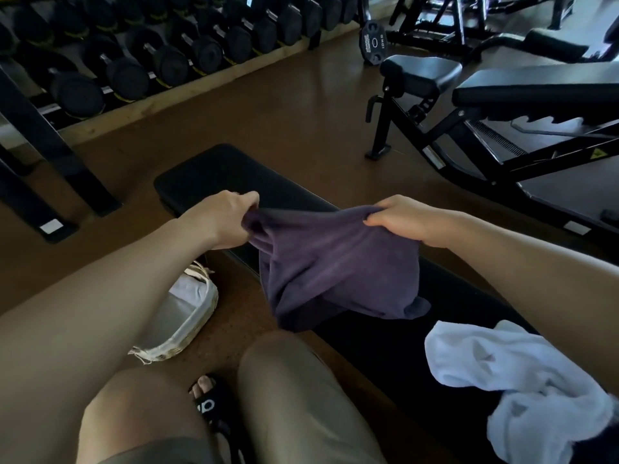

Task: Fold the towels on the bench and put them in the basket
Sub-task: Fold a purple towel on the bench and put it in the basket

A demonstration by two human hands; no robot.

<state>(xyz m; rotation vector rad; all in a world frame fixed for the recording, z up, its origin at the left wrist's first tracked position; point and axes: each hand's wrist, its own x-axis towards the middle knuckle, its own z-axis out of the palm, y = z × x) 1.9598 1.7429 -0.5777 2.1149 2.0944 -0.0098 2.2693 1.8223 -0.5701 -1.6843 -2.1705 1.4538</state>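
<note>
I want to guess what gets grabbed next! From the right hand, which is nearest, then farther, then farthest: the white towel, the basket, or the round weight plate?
From the right hand:
1. Crumpled white towel, lying on the black bench beside the right arm.
2. White-lined woven basket, on the floor at the left.
3. Black round weight plate, standing far back on the floor.

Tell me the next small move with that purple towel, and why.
Probably lower the purple towel flat onto the bench to start a fold. The left hand and right hand grip its top edge, and it hangs bunched and unfolded. The basket waits on the floor; the white towel lies crumpled.
</note>
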